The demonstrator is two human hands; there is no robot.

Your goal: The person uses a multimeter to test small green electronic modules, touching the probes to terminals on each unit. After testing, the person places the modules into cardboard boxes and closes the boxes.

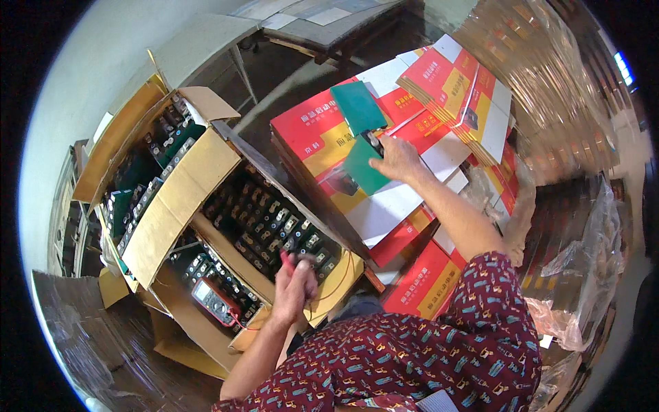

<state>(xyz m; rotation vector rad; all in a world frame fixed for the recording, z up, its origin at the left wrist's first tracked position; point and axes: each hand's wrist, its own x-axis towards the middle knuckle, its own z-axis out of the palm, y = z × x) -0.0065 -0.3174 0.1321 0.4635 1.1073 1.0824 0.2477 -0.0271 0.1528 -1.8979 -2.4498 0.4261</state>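
Observation:
My left hand point(295, 283) is closed around a red test probe point(285, 259), above an open carton point(341, 278) packed with rows of dark cells with metal terminals point(271, 223). A red-framed multimeter point(214, 302) with a lit grey screen rests on the cells in the carton's near-left part; a red lead runs from it. My right hand point(400, 159) reaches over the red printed cardboard and pinches the dark terminal end between two flat green battery cells point(358, 108). The green cells lie on the cardboard, one beyond my fingers and one beside my thumb.
Another open carton point(180, 199) of green cells stands at the left. Bundled flat red, yellow and white cardboard point(453, 96) is stacked at the right, beside tall brown cardboard stacks point(542, 82) and clear plastic wrap point(583, 240). A table point(322, 31) stands at the back.

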